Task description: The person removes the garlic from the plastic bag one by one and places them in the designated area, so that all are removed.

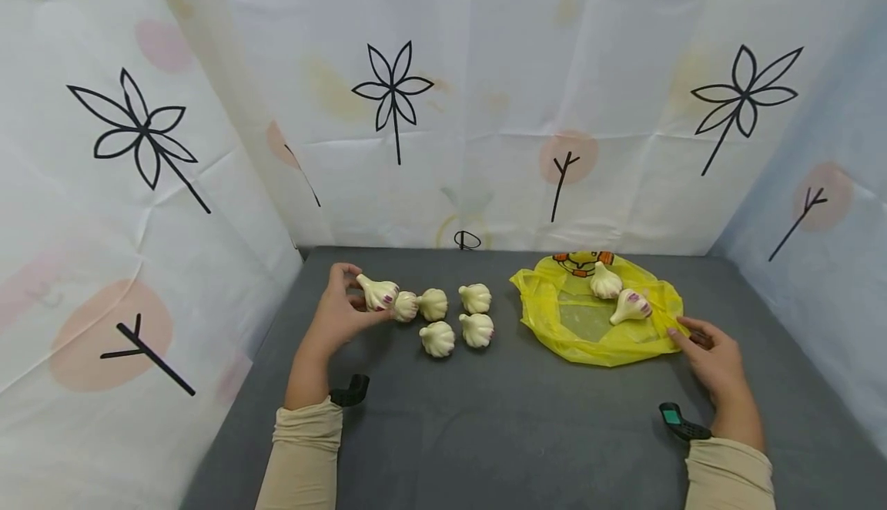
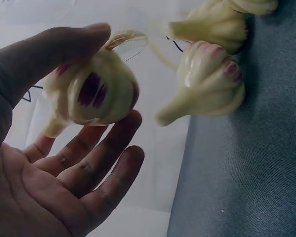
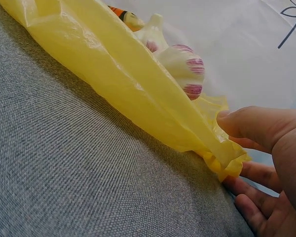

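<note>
My left hand (image 1: pixel 343 310) holds a garlic bulb (image 1: pixel 378 293) at the left of the table, its thumb over one side and fingers under the other. In the left wrist view this bulb (image 2: pixel 96 91) is cream with purple streaks, its stem toward the palm. Beside it stands another garlic bulb (image 1: pixel 405 307). At the right, my right hand (image 1: pixel 717 360) holds the right edge of a crumpled yellow plastic bag (image 1: pixel 589 352), thumb on one side and fingers on the other. Two garlic bulbs (image 1: pixel 630 307) lie on the spread bag. The right wrist view shows the bag's gathered corner (image 3: pixel 224 158) between thumb and fingers.
Several more garlic bulbs (image 1: pixel 438 339) sit in a loose group between the left hand and the bag. The dark grey tabletop (image 1: pixel 513 433) is bordered by white cloth walls (image 1: pixel 485 94) with printed flowers at the back and sides.
</note>
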{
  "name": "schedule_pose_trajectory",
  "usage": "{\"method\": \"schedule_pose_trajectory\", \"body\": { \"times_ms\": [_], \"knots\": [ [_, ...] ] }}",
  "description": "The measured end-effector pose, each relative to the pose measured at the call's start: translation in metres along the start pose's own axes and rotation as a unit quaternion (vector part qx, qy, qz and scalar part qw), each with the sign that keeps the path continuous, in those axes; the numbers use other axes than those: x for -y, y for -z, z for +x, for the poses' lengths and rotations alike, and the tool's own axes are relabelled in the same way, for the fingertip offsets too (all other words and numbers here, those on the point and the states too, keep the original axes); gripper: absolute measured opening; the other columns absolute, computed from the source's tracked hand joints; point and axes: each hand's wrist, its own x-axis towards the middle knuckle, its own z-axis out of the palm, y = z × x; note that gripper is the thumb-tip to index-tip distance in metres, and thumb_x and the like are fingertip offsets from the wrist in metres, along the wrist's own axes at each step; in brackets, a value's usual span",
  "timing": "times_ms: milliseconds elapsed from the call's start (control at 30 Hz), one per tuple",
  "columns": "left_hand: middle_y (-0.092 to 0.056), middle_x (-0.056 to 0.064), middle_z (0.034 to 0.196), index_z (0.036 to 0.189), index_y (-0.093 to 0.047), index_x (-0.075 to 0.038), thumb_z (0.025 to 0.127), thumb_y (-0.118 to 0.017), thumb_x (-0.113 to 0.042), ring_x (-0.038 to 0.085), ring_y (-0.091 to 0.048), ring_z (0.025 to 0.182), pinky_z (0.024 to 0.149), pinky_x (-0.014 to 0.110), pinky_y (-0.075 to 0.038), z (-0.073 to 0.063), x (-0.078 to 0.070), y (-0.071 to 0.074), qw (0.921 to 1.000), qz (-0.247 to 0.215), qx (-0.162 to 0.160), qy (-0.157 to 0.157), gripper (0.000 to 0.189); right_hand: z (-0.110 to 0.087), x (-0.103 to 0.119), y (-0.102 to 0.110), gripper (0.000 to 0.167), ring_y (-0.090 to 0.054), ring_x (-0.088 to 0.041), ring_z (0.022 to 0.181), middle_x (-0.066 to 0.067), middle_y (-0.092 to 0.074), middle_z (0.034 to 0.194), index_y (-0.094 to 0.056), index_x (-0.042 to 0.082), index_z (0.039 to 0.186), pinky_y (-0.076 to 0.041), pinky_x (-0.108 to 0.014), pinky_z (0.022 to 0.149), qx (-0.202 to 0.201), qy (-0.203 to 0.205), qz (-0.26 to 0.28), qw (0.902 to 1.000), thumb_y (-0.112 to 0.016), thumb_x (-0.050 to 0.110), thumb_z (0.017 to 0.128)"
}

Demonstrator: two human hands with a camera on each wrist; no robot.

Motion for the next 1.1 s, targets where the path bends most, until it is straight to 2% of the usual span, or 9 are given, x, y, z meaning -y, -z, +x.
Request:
{"method": "schedule_pose_trajectory", "body": {
  "times_ms": [133,267,367,567,800,933,1100],
  "knots": [
    [-0.056,0.020,0.136,0.143,-0.030,-0.008,0.083,-0.094,-0.018,0.034,-0.073,0.108,0.084,0.038,-0.060,0.000,0.003,0.000,0.9996,0.005,0.021,0.017,0.088,-0.001,-0.001,0.001,0.071,-0.036,-0.053,0.151,-0.030,-0.027,0.171,-0.041,-0.002,0.160,-0.040,-0.066,0.116,0.004,0.006,-0.003,1.0000,-0.053,0.046,0.110],
    [-0.056,0.020,0.137,0.143,-0.030,-0.009,0.082,-0.095,-0.021,0.034,-0.073,0.109,0.084,0.039,-0.061,0.000,0.006,-0.001,0.9991,0.008,0.032,0.028,0.090,-0.002,-0.003,0.000,0.071,-0.037,-0.051,0.150,-0.029,-0.029,0.170,-0.041,-0.001,0.161,-0.048,-0.052,0.106,0.005,0.004,-0.012,0.9999,-0.053,0.047,0.110],
    [-0.056,0.019,0.137,0.143,-0.030,-0.010,0.081,-0.096,-0.023,0.033,-0.073,0.109,0.083,0.039,-0.061,-0.002,0.006,-0.002,0.9990,0.010,0.028,0.033,0.091,-0.002,-0.003,0.000,0.070,-0.038,-0.050,0.150,-0.029,-0.030,0.170,-0.042,0.000,0.161,-0.049,-0.046,0.101,0.004,0.000,-0.013,0.9999,-0.053,0.047,0.110],
    [-0.056,0.018,0.141,0.143,-0.031,-0.012,0.080,-0.097,-0.026,0.033,-0.072,0.109,0.083,0.040,-0.060,-0.011,0.011,-0.008,0.9983,0.006,0.009,0.057,0.092,0.000,-0.002,-0.001,0.070,-0.037,-0.053,0.150,-0.032,-0.030,0.169,-0.042,-0.002,0.160,-0.043,-0.064,0.111,0.001,0.009,-0.010,0.9999,-0.053,0.045,0.110],
    [-0.056,0.020,0.142,0.142,-0.032,-0.009,0.078,-0.098,-0.032,0.034,-0.069,0.111,0.080,0.040,-0.057,-0.016,0.012,-0.016,0.9962,0.022,0.001,0.084,0.095,0.001,0.000,0.000,0.071,-0.037,-0.052,0.149,-0.031,-0.029,0.169,-0.042,-0.002,0.159,-0.043,-0.064,0.112,0.003,0.008,0.002,1.0000,-0.054,0.047,0.109],
    [-0.058,0.019,0.130,0.141,-0.034,-0.006,0.075,-0.099,-0.036,0.032,-0.068,0.105,0.077,0.037,-0.055,-0.017,0.015,-0.021,0.9931,0.043,0.006,0.109,0.097,0.000,0.001,0.001,0.072,-0.037,-0.052,0.149,-0.031,-0.030,0.169,-0.042,-0.002,0.159,-0.045,-0.063,0.111,0.005,0.003,-0.002,1.0000,-0.054,0.047,0.109],
    [-0.061,0.019,0.118,0.137,-0.035,-0.004,0.074,-0.099,-0.038,0.028,-0.066,0.094,0.074,0.036,-0.053,-0.018,0.019,-0.029,0.9908,0.062,0.012,0.120,0.096,0.000,0.001,0.003,0.071,-0.037,-0.052,0.150,-0.031,-0.030,0.169,-0.042,-0.003,0.159,-0.041,-0.066,0.114,0.008,0.005,-0.003,0.9999,-0.053,0.046,0.110]
  ]
}}
